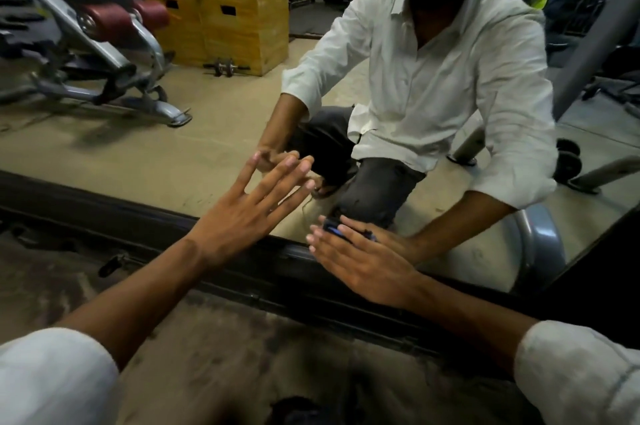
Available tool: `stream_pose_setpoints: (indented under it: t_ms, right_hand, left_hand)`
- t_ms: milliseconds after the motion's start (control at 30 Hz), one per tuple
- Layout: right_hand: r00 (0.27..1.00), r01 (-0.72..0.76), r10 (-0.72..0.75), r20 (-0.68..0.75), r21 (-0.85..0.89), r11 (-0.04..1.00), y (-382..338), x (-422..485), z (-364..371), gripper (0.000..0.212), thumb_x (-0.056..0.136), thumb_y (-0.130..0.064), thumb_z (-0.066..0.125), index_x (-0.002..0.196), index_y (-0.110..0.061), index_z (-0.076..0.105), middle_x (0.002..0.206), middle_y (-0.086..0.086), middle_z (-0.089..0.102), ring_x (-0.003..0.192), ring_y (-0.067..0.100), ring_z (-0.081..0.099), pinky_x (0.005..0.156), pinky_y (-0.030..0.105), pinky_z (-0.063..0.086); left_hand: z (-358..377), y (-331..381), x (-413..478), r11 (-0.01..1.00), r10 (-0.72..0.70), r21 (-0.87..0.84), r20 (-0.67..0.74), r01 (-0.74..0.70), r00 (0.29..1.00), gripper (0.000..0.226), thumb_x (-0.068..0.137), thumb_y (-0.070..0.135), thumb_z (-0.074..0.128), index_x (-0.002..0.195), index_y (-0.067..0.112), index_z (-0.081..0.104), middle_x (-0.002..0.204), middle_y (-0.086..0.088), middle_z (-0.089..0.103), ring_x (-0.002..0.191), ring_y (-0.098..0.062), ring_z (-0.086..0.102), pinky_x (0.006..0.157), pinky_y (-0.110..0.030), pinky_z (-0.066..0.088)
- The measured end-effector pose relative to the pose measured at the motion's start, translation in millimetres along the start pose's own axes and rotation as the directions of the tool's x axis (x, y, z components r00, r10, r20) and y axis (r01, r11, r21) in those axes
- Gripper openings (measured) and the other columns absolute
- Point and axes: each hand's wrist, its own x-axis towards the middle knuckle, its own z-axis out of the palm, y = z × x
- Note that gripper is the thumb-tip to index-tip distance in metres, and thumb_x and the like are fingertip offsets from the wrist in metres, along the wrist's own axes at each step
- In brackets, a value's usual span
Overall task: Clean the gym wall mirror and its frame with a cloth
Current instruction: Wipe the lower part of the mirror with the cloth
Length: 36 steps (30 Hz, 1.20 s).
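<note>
**A:** Fig. 1. Where do we find the cloth (333, 227)?

**B:** Just above the frame (104, 216), at the foot of the mirror (214, 133). It sits under our right hand (360, 261), which lies flat with fingers straight, pressing it to the glass. We judge the flat palm spreads pressure for wiping.

**A:** And our left hand (242, 216)?

**B:** Higher above the frame, unclenched, fingers spread and holding nothing. Its tips seem to meet their reflection (probably a brace while we crouch).
</note>
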Motion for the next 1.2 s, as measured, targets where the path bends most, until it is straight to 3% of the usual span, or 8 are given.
stream_pose_setpoints:
  t_ms: [100,233,400,600,733,833,967,1200]
  right_hand:
    - [0.984,0.18,-0.173,0.049,-0.227,0.957,3.3,3.1,-3.7,0.055,0.112,-0.018,0.035,0.164,-0.002,0.026,0.173,0.019,0.017,0.162,0.034,0.013,0.131,0.05,0.009]
    - [0.967,0.244,-0.196,0.164,-0.359,0.901,10.2,14.5,-18.8,0.064,0.11,-0.022,0.043,0.165,-0.002,0.019,0.174,0.019,0.01,0.162,0.034,0.007,0.132,0.052,0.003]
    - [0.968,-0.191,0.096,-0.23,-0.438,0.878,65.9,112.3,-126.2,0.059,0.107,-0.017,0.043,0.164,-0.006,0.031,0.171,0.016,0.027,0.16,0.036,0.019,0.13,0.055,0.005]
    - [0.852,-0.488,0.339,-0.398,-0.374,0.788,77.1,196.8,-175.7,0.067,0.103,-0.011,0.043,0.166,-0.006,0.022,0.174,0.016,0.017,0.161,0.038,0.013,0.13,0.058,0.006]
    - [0.932,-0.31,0.163,-0.323,-0.48,0.821,26.9,180.7,-98.6,0.072,0.1,-0.015,0.06,0.164,-0.004,0.029,0.171,0.017,0.027,0.157,0.038,0.026,0.128,0.055,0.015]
    - [0.984,-0.133,0.04,-0.171,-0.579,0.804,-1.5,160.2,-38.7,0.059,0.108,-0.011,0.043,0.165,-0.007,0.028,0.171,0.013,0.028,0.159,0.031,0.024,0.131,0.049,0.01]
    - [1.0,0.026,-0.017,0.022,-0.551,0.834,-15.7,148.5,4.0,0.053,0.116,-0.02,0.024,0.168,-0.01,0.014,0.175,0.01,0.016,0.163,0.028,0.002,0.132,0.045,0.002]
    - [0.983,0.113,-0.043,0.176,-0.412,0.904,-44.4,133.1,1.6,0.053,0.113,-0.018,0.033,0.165,-0.011,0.028,0.174,0.01,0.022,0.161,0.027,0.017,0.131,0.043,0.011]
  left_hand:
    - [-0.9,-4.4,-0.1,1.0,-0.001,0.015,-0.026,0.002,1.0,0.076,0.104,0.01,0.044,0.17,0.007,0.007,0.177,-0.021,0.002,0.164,-0.038,0.006,0.127,-0.065,0.022]
    - [-2.2,-21.2,0.2,0.995,0.07,0.07,-0.067,-0.065,0.995,0.075,0.105,0.011,0.041,0.171,0.011,0.005,0.178,-0.017,0.002,0.164,-0.033,0.009,0.127,-0.064,0.023]
    - [-16.0,-115.8,-0.4,0.995,-0.083,-0.059,-0.053,0.08,0.995,0.126,0.083,0.053,0.083,0.172,0.018,0.0,0.178,-0.013,-0.01,0.165,-0.038,-0.002,0.125,-0.075,0.001]
    - [-8.0,-155.0,-17.0,0.984,-0.141,-0.118,-0.062,0.133,0.988,0.126,0.08,0.054,0.084,0.171,0.014,0.007,0.178,-0.016,-0.007,0.165,-0.037,-0.002,0.12,-0.081,0.011]
    - [7.2,-153.0,-21.1,0.988,-0.118,-0.104,-0.058,0.112,0.991,0.133,0.078,0.06,0.082,0.171,0.013,-0.002,0.177,-0.016,-0.014,0.165,-0.037,-0.006,0.12,-0.081,0.007]
    - [14.7,-151.5,-21.2,0.987,-0.12,-0.121,-0.082,0.109,0.989,0.136,0.079,0.066,0.078,0.17,0.014,-0.008,0.177,-0.015,-0.019,0.164,-0.036,-0.011,0.121,-0.081,0.006]
    - [20.5,-149.2,-20.1,0.986,-0.124,-0.123,-0.086,0.113,0.989,0.14,0.078,0.071,0.077,0.169,0.013,-0.012,0.176,-0.016,-0.021,0.164,-0.038,-0.013,0.121,-0.081,0.002]
    - [24.6,-150.0,-21.2,0.99,-0.102,-0.104,-0.095,0.092,0.99,0.133,0.082,0.077,0.064,0.169,0.012,-0.013,0.175,-0.017,-0.022,0.163,-0.038,-0.015,0.122,-0.08,0.001]
